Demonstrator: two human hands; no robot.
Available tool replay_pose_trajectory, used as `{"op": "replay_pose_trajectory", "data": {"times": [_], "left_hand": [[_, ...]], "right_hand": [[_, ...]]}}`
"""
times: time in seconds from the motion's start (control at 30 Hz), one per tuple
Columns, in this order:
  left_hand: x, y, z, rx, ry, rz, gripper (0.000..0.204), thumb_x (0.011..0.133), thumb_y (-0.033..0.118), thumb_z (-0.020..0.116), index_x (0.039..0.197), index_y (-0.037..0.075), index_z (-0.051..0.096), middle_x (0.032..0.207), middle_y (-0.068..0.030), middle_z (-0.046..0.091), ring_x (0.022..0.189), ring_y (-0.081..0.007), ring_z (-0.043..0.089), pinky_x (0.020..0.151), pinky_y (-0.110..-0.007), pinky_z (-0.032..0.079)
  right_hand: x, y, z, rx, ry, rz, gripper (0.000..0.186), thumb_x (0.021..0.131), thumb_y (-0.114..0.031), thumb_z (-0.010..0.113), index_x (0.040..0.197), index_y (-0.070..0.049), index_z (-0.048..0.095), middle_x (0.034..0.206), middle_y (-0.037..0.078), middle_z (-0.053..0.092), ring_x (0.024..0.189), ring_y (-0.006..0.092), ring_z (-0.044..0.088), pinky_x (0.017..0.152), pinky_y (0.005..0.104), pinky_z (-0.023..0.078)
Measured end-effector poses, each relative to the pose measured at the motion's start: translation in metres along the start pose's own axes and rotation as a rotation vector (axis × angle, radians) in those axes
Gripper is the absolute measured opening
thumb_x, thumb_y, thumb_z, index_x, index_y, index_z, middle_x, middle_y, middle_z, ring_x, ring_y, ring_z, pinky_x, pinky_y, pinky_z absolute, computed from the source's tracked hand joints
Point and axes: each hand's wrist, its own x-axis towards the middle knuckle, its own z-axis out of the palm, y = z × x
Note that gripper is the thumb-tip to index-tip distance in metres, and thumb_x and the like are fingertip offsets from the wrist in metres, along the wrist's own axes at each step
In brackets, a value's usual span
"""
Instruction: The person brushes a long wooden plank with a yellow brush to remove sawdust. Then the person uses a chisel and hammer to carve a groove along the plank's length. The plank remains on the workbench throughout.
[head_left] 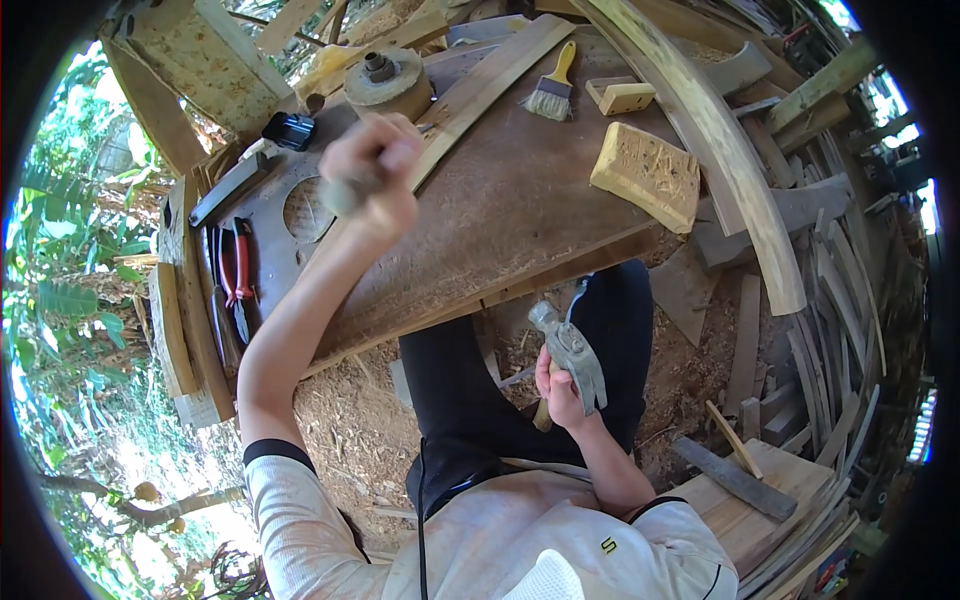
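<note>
My right hand (564,398) is closed round the short wooden handle of a claw hammer (575,355), just under its grey metal head, above my lap. My left hand (378,165) hangs over the left part of the wooden bench (480,215), smeared by motion. Its fingers look curled round a greyish, rounded thing (347,196), too blurred to name. Close behind this hand stands a thick round block (388,85) with a dark metal hub. A flat round piece (307,210) lies below it on the bench.
Red-handled pliers (238,270) lie at the bench's left end, near a black plastic container (289,130). A yellow-handled brush (552,85) and a pale wooden block (647,175) rest farther right. A long curved timber (740,170) overhangs the right side; wood strips (830,300) are piled beyond.
</note>
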Motion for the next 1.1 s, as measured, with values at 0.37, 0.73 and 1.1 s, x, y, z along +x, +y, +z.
{"op": "replay_pose_trajectory", "data": {"times": [0.37, 0.73, 1.1], "left_hand": [[-0.026, -0.016, 0.022, 0.266, -1.013, 0.406, 0.036, 0.056, 0.035, 0.077, 0.071, 0.011, 0.054, 0.067, -0.0031, 0.053, 0.063, -0.0251, 0.058, 0.058, -0.038, 0.046], [-0.030, -0.016, 0.027, 0.348, -1.084, 0.380, 0.040, 0.051, 0.028, 0.078, 0.069, 0.009, 0.049, 0.065, -0.0066, 0.054, 0.066, -0.0308, 0.061, 0.062, -0.043, 0.050], [-0.020, -0.028, 0.019, 0.379, -1.035, 0.385, 0.042, 0.048, 0.028, 0.078, 0.071, 0.010, 0.048, 0.068, -0.0062, 0.053, 0.067, -0.0299, 0.059, 0.064, -0.041, 0.049]], "right_hand": [[0.005, -0.026, 0.005, -0.158, 0.007, -0.136, 0.072, 0.087, -0.076, 0.066, 0.081, -0.005, 0.056, 0.063, -0.002, 0.050, 0.053, 0.0065, 0.048, 0.047, 0.0257, 0.034], [-0.001, -0.025, -0.001, -0.184, 0.033, -0.748, 0.060, 0.084, -0.061, 0.081, 0.086, -0.004, 0.061, 0.067, 0.002, 0.056, 0.055, 0.0170, 0.057, 0.048, 0.0291, 0.041], [0.027, -0.009, 0.013, -0.094, -0.040, -0.828, 0.057, 0.078, -0.050, 0.087, 0.096, -0.001, 0.066, 0.069, 0.006, 0.055, 0.054, 0.0217, 0.058, 0.053, 0.0335, 0.044]]}}
